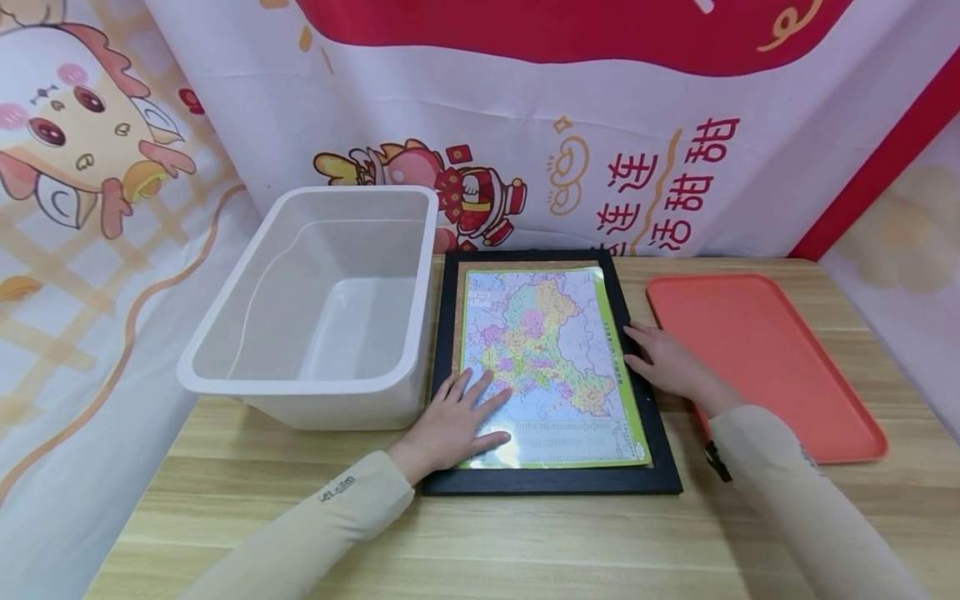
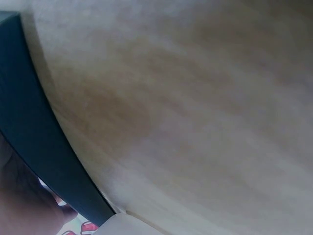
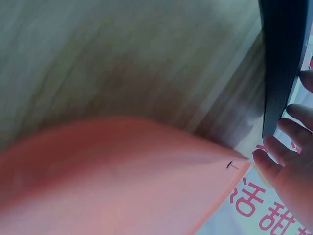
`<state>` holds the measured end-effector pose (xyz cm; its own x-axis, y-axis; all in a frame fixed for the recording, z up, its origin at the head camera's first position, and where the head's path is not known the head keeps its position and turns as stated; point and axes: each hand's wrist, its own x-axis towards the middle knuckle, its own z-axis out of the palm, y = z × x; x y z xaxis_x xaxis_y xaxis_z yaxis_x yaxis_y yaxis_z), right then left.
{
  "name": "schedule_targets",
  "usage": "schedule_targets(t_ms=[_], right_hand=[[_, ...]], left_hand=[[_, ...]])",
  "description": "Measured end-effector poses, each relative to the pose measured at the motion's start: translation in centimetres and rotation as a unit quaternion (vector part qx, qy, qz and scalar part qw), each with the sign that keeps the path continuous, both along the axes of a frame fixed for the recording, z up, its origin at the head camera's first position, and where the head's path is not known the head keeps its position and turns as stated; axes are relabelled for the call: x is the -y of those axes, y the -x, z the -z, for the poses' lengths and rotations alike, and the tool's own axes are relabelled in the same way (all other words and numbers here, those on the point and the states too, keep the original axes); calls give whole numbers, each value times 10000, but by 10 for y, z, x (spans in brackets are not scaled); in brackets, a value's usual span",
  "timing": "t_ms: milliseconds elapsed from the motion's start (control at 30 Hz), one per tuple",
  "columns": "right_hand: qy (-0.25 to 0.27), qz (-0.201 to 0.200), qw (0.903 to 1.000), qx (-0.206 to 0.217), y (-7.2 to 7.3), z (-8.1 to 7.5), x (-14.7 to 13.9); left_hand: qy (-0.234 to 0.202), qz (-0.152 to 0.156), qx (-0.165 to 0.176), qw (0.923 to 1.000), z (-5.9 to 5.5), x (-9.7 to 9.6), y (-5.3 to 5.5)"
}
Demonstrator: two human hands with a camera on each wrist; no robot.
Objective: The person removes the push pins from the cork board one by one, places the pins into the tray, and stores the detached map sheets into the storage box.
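A colourful printed map, glossy and green-edged, lies inside a black picture frame on the table, with a strip of brown backing showing round it. My left hand rests on the map's lower left part, fingers spread and thumb out. At the frame's right side, my right hand touches the black border with its fingertips. The right wrist view shows these fingers loosely extended beside the frame edge. In the left wrist view, the border partly hides the left hand.
A deep white plastic bin stands left of the frame, close beside it. An orange-red tray lies to the right, partly under the right forearm in view. Behind the wooden table hangs a printed cloth.
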<state>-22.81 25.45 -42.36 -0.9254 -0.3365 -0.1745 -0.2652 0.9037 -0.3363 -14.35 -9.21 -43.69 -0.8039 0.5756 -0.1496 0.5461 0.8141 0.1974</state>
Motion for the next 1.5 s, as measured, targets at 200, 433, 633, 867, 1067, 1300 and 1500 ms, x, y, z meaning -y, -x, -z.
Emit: schedule_targets(t_ms=[200, 433, 633, 867, 1067, 1300, 1500], right_hand=[[-378, -170, 9991, 31, 1, 1, -5], [-724, -189, 9968, 287, 0, 2, -10], [-966, -238, 9944, 366, 1, 5, -13], [-949, -268, 9940, 464, 0, 5, -14], [-941, -209, 9936, 596, 1, 7, -13], [-868, -202, 9939, 650, 1, 8, -14], [-772, -274, 9947, 618, 1, 7, -15]], left_hand=[[21, 2, -38, 10000, 0, 0, 1], [48, 4, -54, 10000, 1, 0, 1], [6, 17, -81, 10000, 1, 0, 1], [-119, 4, 131, 9998, -3, -1, 1], [-144, -27, 329, 9994, -11, -4, 3], [22, 5, 291, 9996, -20, -8, 5], [-161, -224, -292, 9992, -26, -10, 8]])
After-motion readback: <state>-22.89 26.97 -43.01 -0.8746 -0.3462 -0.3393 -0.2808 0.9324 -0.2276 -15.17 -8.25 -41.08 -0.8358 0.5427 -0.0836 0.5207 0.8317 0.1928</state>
